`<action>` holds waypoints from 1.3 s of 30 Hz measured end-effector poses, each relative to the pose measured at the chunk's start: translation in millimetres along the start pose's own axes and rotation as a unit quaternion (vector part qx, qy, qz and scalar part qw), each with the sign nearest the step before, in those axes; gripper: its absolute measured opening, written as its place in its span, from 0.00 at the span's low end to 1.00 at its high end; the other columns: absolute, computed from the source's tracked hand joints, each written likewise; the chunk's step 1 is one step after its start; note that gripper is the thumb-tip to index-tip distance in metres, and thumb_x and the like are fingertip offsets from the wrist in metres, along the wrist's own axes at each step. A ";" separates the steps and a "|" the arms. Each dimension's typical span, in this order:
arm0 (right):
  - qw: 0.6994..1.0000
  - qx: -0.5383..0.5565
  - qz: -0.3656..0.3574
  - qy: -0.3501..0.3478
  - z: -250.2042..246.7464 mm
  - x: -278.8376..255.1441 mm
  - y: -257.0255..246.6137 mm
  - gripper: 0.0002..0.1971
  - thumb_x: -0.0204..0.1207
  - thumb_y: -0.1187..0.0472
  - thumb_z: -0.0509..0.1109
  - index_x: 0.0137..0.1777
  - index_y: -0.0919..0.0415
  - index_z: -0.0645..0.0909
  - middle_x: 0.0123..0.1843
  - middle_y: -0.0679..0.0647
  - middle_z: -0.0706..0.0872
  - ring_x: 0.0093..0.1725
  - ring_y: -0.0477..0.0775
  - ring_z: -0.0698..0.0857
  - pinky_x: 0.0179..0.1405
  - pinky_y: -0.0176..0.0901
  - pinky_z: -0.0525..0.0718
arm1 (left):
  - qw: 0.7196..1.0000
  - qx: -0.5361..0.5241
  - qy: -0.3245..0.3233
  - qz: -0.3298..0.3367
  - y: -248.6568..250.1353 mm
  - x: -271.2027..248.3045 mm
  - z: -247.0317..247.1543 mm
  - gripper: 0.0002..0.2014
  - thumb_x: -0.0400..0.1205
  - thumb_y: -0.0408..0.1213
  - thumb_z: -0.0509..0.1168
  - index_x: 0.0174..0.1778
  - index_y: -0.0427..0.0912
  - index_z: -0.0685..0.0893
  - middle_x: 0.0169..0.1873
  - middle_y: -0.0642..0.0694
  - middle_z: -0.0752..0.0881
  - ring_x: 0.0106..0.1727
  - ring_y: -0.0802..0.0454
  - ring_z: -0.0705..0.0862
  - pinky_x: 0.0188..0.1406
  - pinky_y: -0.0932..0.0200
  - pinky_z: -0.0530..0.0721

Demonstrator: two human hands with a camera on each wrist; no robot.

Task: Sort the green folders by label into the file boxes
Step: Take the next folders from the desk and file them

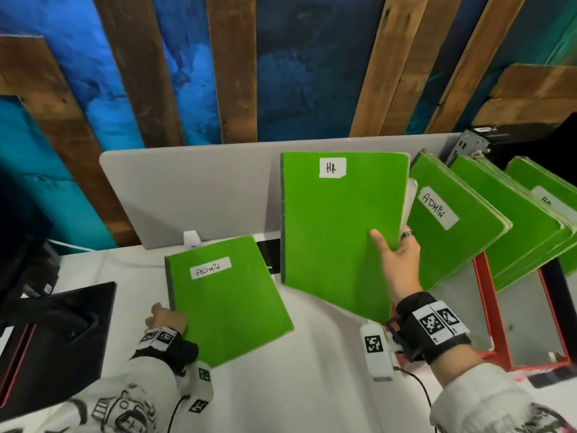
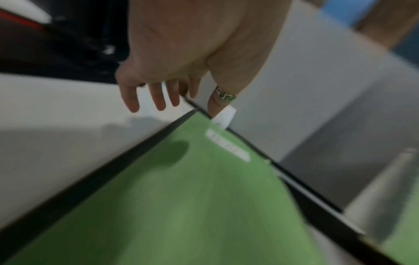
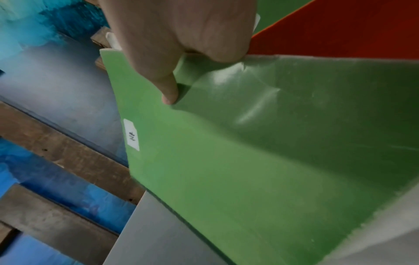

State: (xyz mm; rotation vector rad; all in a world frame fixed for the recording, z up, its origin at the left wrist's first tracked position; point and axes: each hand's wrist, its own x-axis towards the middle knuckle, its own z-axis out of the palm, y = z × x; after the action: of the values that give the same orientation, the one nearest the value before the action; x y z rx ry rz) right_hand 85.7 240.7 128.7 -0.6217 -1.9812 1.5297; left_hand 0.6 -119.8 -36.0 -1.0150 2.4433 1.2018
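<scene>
The right hand (image 1: 401,264) pinches the "HR" folder (image 1: 340,232); the left hand (image 1: 165,318), fingers relaxed, touches the "ADMIN" folder (image 1: 228,301).

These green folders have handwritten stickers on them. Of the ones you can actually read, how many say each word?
ADMIN: 2, on the folder by the left hand and on the front folder of the nearest stack.
HR: 1, on the HR folder held by the right hand.
Total readable: 3. A fourth label at the far right is cut off.
</scene>
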 end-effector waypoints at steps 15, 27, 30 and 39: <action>0.966 0.171 0.037 -0.188 -6.8 -29.0 20.2 0.28 0.62 0.57 0.78 0.64 0.60 0.78 0.59 0.57 0.89 0.58 0.58 0.88 0.57 0.52 0.87 | 0.849 -0.303 -0.248 0.354 152.1 -136.6 -18.4 0.15 0.69 0.42 0.76 0.50 0.51 0.83 0.45 0.57 0.90 0.52 0.54 0.88 0.61 0.48 0.83; 0.963 0.144 0.079 -0.214 -15.1 -29.4 50.4 0.47 0.37 0.42 0.88 0.59 0.61 0.83 0.56 0.55 0.90 0.58 0.57 0.88 0.58 0.47 0.86 | 0.903 -0.158 -0.294 0.271 102.7 -121.4 9.4 0.32 0.55 0.45 0.84 0.55 0.42 0.84 0.48 0.50 0.90 0.53 0.52 0.87 0.62 0.49 0.82; 0.959 0.131 0.072 -0.239 -17.7 -29.9 43.1 0.45 0.40 0.40 0.87 0.59 0.59 0.84 0.57 0.54 0.90 0.59 0.56 0.88 0.58 0.46 0.86 | 0.894 -0.188 -0.292 0.281 107.2 -123.6 6.8 0.19 0.63 0.34 0.81 0.48 0.46 0.86 0.42 0.55 0.91 0.50 0.53 0.89 0.58 0.51 0.85; 0.942 0.114 0.072 -0.308 -37.6 -33.1 1.3 0.34 0.48 0.43 0.85 0.58 0.47 0.83 0.60 0.51 0.89 0.58 0.51 0.88 0.56 0.43 0.87 | 0.854 -0.241 -0.301 0.349 145.5 -136.1 -8.6 0.15 0.65 0.32 0.78 0.42 0.51 0.85 0.32 0.62 0.90 0.40 0.64 0.89 0.52 0.56 0.85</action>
State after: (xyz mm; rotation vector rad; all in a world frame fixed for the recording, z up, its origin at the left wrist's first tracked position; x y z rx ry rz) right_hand 135.5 246.1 130.0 -0.1985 -2.1698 2.2086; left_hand 2.6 0.7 122.9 0.2637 2.0402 2.0320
